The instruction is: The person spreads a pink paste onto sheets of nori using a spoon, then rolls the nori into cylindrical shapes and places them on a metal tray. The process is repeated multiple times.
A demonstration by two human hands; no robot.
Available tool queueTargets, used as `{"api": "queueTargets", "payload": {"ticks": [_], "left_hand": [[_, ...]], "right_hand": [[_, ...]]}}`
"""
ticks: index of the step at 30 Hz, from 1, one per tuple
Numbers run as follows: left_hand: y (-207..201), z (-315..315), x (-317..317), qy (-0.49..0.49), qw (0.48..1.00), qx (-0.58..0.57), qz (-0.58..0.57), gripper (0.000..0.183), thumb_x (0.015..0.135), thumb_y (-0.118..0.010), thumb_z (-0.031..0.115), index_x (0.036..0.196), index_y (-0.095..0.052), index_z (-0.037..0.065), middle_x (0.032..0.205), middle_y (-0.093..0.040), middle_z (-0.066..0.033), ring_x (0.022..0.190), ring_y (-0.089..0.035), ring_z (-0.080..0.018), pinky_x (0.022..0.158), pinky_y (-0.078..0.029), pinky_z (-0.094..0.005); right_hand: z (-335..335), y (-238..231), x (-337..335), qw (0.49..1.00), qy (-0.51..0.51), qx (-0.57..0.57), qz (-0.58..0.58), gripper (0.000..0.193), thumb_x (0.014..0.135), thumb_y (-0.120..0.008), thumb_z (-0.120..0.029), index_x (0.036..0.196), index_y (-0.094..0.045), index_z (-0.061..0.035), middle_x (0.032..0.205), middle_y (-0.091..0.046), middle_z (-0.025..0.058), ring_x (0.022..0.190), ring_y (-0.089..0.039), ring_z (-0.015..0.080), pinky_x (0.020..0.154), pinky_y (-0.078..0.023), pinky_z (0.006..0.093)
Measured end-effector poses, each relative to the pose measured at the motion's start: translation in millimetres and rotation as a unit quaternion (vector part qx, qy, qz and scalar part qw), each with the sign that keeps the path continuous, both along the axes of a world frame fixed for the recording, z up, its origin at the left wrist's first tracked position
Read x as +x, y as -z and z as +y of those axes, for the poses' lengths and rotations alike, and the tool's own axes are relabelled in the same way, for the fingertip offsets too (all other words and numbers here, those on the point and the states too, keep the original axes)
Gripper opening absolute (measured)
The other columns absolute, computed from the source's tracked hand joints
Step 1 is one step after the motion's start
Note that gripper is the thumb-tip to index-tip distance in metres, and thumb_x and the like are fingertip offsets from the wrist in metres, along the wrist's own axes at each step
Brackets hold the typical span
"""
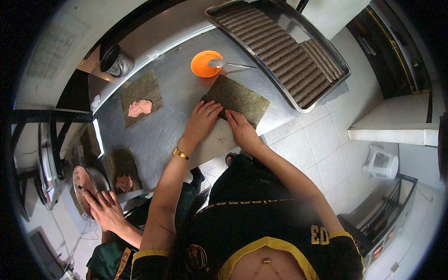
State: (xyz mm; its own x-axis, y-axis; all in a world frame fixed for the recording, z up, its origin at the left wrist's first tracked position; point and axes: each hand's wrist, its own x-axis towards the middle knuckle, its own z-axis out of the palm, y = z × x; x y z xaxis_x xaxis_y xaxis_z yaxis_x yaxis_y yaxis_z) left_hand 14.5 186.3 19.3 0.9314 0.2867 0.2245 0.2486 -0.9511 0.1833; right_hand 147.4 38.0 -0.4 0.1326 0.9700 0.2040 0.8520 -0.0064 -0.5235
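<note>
While rolls (275, 56) fill most of the tray (298, 33), the left hand (203, 122) and right hand (242, 133) touch a seaweed sheet (242, 99), grip unclear; two paste-topped sheets (152, 87) lie unrolled.

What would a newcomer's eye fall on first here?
Probably the bright orange bowl toward the far side of the table, a spoon over its right rim. Then the big metal tray at upper right, holding dark rolls. Below the bowl, the left hand and right hand touch a dark green sheet.
</note>
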Motion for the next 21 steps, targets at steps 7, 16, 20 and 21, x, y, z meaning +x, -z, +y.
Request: {"api": "queueTargets", "payload": {"ticks": [7,16,20,21], "left_hand": [[-4,13,6,0.048,0.998,0.013,0.029,0.033,0.085,-0.057,0.016,0.117,-0.059,0.011,0.122,-0.059,-0.0031,0.120,-0.050,-0.0196,0.107,-0.033,-0.0398],[-7,34,18,0.115,0.990,0.015,0.076,0.031,0.084,-0.058,0.017,0.115,-0.059,0.010,0.118,-0.060,-0.0045,0.116,-0.052,-0.0203,0.106,-0.034,-0.0391],[-15,38,24,0.128,0.986,-0.010,0.105,0.036,0.084,-0.060,0.020,0.118,-0.058,0.012,0.119,-0.059,-0.0063,0.115,-0.053,-0.0245,0.106,-0.035,-0.0395],[-19,37,24,0.131,0.987,-0.012,0.096,0.035,0.083,-0.061,0.020,0.118,-0.059,0.012,0.117,-0.060,-0.0062,0.114,-0.053,-0.0252,0.106,-0.035,-0.0395]], "right_hand": [[6,1,-1,0.997,0.065,-0.037,0.016,0.050,0.076,-0.050,0.001,0.125,-0.045,0.0090,0.118,-0.048,0.0224,0.104,-0.049,0.0356,0.095,-0.043,0.0392],[5,1,-1,0.992,0.071,0.052,-0.089,0.041,0.080,-0.049,-0.003,0.119,-0.049,0.0091,0.111,-0.050,0.0211,0.100,-0.051,0.0348,0.087,-0.047,0.0390],[5,1,3,0.996,0.086,0.008,-0.035,0.038,0.081,-0.050,-0.005,0.117,-0.050,0.0086,0.107,-0.050,0.0200,0.098,-0.052,0.0334,0.087,-0.046,0.0405],[6,0,3,0.995,0.092,0.002,-0.023,0.038,0.081,-0.050,-0.005,0.116,-0.050,0.0084,0.106,-0.050,0.0197,0.098,-0.052,0.0330,0.087,-0.046,0.0407]]}}
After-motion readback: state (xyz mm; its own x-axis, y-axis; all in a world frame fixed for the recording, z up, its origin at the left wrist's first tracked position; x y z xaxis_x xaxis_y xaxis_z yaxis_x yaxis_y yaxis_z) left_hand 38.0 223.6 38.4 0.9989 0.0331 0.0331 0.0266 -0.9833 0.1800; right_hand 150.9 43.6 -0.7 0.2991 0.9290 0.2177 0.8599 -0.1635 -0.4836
